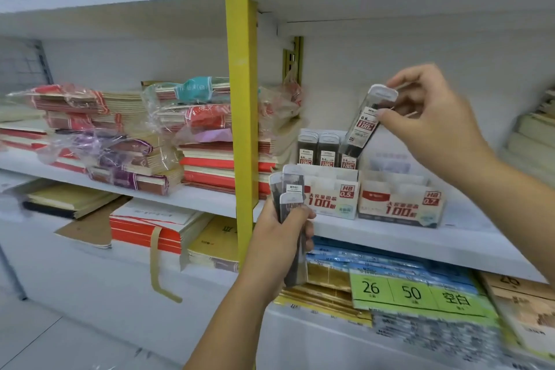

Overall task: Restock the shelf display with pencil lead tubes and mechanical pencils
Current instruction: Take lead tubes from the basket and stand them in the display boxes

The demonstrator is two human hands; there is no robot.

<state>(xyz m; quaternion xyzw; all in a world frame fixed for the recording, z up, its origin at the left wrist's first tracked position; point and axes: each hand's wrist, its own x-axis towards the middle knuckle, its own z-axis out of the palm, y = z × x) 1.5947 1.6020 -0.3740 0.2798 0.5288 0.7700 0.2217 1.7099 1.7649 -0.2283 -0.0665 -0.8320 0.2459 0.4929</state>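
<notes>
Risk lies mostly with the tube (pixel 368 123) pinched by the right hand (pixel 432 117): it hangs tilted, its lower end just beside the standing tubes (pixel 326 147) in the back row of the 0.5 box (pixel 333 195), and a skewed entry could knock them over or jam the slot. The left hand (pixel 282 237) grips a loose bundle (pixel 289 192) near the box front; a slack grip could spill it onto the shelf (pixel 390 237). Dropping stock into the 0.7 box (pixel 399 204) would mix sizes. Count: one tube in the right hand, at least three in the left, three standing, two boxes
</notes>
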